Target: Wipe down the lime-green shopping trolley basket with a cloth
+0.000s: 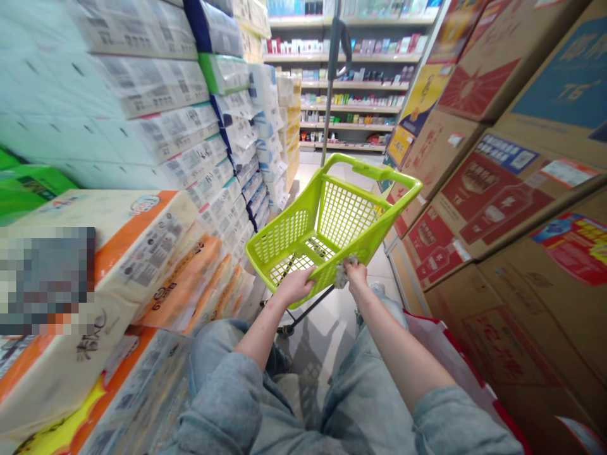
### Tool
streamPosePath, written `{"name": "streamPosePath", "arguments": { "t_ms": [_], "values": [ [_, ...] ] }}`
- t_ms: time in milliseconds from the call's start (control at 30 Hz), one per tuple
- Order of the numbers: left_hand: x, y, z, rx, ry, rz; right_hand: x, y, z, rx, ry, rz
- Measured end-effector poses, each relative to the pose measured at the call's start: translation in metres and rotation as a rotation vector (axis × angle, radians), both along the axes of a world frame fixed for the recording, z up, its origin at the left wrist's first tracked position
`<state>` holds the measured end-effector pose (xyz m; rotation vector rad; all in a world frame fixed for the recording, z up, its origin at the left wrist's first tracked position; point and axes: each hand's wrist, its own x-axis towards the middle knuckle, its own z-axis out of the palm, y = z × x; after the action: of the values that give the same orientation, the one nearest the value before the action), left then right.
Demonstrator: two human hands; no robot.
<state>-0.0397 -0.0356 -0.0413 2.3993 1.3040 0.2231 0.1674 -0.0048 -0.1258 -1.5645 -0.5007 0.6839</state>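
Note:
A lime-green plastic shopping cart [351, 212] with a lattice basket stands in front of my knees, slightly turned in the aisle. My left hand [296, 287] is closed round the near rim of its basket. At the near side wall, my right hand [355, 273] is closed on a crumpled greyish-white cloth [342, 273], which lies against the green plastic. Inside the basket I see only its slatted floor. Below it, dark legs and a caster wheel [286, 330] show.
Stacked tissue packs [180, 133] rise on the left, with an orange-and-cream pack [118, 253] close by. Cardboard cartons [502, 189] line the right. A red-and-white bag [441, 354] lies beside my right leg. A grey pole [328, 95] stands before the back shelves [351, 109].

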Motion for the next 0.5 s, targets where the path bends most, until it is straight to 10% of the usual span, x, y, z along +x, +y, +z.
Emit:
{"name": "streamPosePath", "arguments": {
  "t_ms": [500],
  "values": [
    [0.007, 0.0, 0.004, -0.014, -0.007, 0.022, -0.013, -0.021, 0.008, 0.047, 0.102, 0.092]
  ]
}}
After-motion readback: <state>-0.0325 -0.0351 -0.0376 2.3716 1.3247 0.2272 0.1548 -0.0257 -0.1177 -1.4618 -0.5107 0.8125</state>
